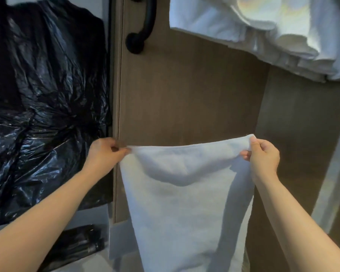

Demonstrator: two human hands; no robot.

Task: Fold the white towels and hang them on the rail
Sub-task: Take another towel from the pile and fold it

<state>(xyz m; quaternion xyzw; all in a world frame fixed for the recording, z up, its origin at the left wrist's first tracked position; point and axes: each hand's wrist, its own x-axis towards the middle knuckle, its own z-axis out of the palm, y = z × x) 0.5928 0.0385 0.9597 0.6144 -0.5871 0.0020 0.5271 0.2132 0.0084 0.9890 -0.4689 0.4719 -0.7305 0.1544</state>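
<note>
A white towel (185, 193) hangs lengthwise at the centre of the view, held up by its two top corners in front of a brown wood-grain door (194, 91). Its upper edge is pulled into a nearly straight line between the hands, the right corner a little higher than the left, while a front layer of cloth sags in a shallow curve just below that edge. The rest of the towel drops down out of the bottom of the frame.

The left hand (104, 154) pinches the left corner, fingers curled round the hem, at the door's left edge. The right hand (263, 156) grips the right corner, its thumb on the near side and the corner poking up above the knuckles. Both bare forearms reach in from the lower corners of the frame.

On the door, above the towel and well apart from it, a black handle (145, 26) curves down to a round mount. A heap of white towels (263, 30) lies rumpled across the upper right, its layered edges overhanging the dark panel below. To the left of the door, a bulging black plastic bag (43, 99) fills that side, glossy and creased. Beneath it, at the lower left, lies a smaller black bundle (77, 246) on a pale grey surface; what it is cannot be made out.
</note>
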